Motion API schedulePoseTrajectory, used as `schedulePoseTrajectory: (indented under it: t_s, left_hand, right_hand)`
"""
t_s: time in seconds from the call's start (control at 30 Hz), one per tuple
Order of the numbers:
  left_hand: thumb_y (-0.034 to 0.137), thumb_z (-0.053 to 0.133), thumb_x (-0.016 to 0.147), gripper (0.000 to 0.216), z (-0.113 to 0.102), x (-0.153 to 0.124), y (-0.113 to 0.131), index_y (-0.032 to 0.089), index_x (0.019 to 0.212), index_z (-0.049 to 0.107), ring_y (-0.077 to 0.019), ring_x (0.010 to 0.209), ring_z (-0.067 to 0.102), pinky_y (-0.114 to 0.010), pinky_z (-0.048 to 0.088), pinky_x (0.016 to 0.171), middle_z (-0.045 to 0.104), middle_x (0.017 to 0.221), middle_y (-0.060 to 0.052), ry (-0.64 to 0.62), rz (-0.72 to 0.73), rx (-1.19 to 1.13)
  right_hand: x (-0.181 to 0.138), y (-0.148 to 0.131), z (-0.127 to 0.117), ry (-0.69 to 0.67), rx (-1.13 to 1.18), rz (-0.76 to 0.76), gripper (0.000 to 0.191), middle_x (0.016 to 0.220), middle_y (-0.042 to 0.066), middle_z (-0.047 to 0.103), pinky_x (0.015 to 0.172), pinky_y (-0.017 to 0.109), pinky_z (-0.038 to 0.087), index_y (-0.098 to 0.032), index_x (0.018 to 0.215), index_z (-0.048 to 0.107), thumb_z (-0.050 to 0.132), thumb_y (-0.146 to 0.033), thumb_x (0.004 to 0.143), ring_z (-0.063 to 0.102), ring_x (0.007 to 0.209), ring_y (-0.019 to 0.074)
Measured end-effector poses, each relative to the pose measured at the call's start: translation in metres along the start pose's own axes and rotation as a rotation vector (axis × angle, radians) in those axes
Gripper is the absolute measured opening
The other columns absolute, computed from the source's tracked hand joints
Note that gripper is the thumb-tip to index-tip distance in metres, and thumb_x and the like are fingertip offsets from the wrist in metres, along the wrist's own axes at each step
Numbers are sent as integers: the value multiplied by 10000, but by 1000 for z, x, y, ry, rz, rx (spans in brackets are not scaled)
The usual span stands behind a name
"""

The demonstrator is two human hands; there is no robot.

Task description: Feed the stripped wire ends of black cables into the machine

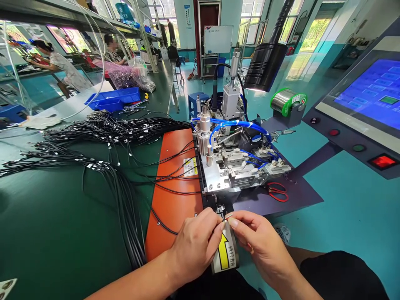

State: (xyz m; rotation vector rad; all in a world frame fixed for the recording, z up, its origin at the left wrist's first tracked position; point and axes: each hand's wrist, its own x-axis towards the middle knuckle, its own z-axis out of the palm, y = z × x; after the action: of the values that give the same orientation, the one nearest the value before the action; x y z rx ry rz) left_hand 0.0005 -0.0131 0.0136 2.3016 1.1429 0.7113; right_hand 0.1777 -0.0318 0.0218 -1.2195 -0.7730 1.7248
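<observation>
My left hand (200, 239) is closed in a pinch on a thin black cable (164, 227), which runs across the orange plate (176, 154) and passes behind the hand. At the fingertips of my right hand (259, 235), also pinched, is the cable's small end, with a little red and a pale tip showing. The fingers of both hands almost meet, just above a curved metal cover (233, 246) with a yellow arrow label. Directly beyond them stands a bench machine (218, 171) with metal cylinders and blue air tubes. Several other black cables lie over the plate into its side.
Bundles of black cables (125, 129) cover the green table (62, 216) at left. Red-handled scissors (278, 192) lie right of the machine. A solder wire spool (287, 102), black lamp (265, 64) and control screen (371, 91) stand around it. Two people sit far left.
</observation>
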Motion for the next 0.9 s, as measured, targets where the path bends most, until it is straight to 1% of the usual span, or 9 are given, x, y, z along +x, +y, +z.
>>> schedulePoseTrajectory:
  t_s: [0.23, 0.37, 0.5, 0.57, 0.67, 0.73, 0.77, 0.83, 0.9]
  left_hand:
    - [233, 403, 1010, 233, -1, 1, 1, 181, 883, 592, -141, 656, 551, -268, 383, 586, 576, 788, -23, -12, 5, 17]
    - [238, 399, 1011, 242, -2, 1, 2, 181, 892, 601, -144, 663, 561, -270, 394, 588, 581, 792, -23, -24, 6, 39]
    - [240, 390, 1013, 249, -2, 1, 1, 185, 874, 589, -149, 656, 555, -275, 389, 576, 569, 773, -22, -26, 49, 132]
    - [234, 391, 1007, 249, -2, 1, 0, 188, 842, 573, -152, 626, 535, -284, 368, 551, 557, 745, -20, -18, 117, 219]
    - [212, 401, 996, 255, -3, 1, 1, 191, 791, 552, -159, 579, 504, -300, 328, 513, 543, 700, -16, 23, 205, 330]
    - [205, 408, 994, 258, -6, 1, 3, 189, 782, 555, -159, 575, 501, -299, 331, 514, 543, 687, -15, 49, 204, 330]
    - [208, 415, 994, 252, -8, 1, 4, 187, 791, 563, -156, 583, 508, -292, 345, 525, 548, 691, -14, 52, 177, 297]
    - [219, 433, 995, 231, -14, 3, 6, 189, 821, 582, -143, 614, 531, -270, 380, 558, 571, 721, -9, 30, 70, 165]
    - [229, 456, 994, 206, -21, 5, 7, 199, 843, 592, -131, 655, 557, -247, 408, 593, 596, 757, -2, -4, -69, 10]
  right_hand:
    - [-1, -1, -4, 12, -117, -25, 341, 637, -36, 485, 523, 221, 247, -127, 936, 738, 720, -453, 841, 313, 578, 81]
    - [1, -5, -6, 16, -199, -61, 306, 672, -20, 557, 531, 222, 303, -140, 898, 735, 699, -440, 855, 391, 586, 88]
    - [2, -9, -6, 59, -418, -140, 251, 751, 12, 638, 604, 238, 399, -156, 843, 718, 647, -393, 884, 517, 669, 130]
    - [0, -7, -2, 108, -600, -222, 213, 745, 17, 632, 607, 250, 415, -167, 812, 701, 612, -341, 897, 535, 667, 144]
    - [-2, 2, 8, 207, -885, -507, 196, 727, 25, 582, 610, 280, 417, -178, 789, 675, 551, -273, 907, 524, 641, 159]
    - [-3, 8, 14, 265, -962, -689, 196, 744, 38, 572, 651, 298, 434, -181, 811, 675, 524, -255, 912, 535, 665, 173]
    - [-3, 11, 16, 288, -942, -713, 196, 750, 41, 575, 652, 296, 441, -183, 823, 679, 523, -259, 916, 541, 666, 174]
    - [-3, 11, 15, 283, -799, -596, 196, 765, 40, 601, 612, 273, 449, -187, 846, 690, 547, -297, 922, 559, 651, 164]
    - [-5, 9, 7, 214, -590, -371, 220, 778, 37, 640, 584, 252, 454, -187, 888, 707, 589, -370, 918, 585, 660, 161]
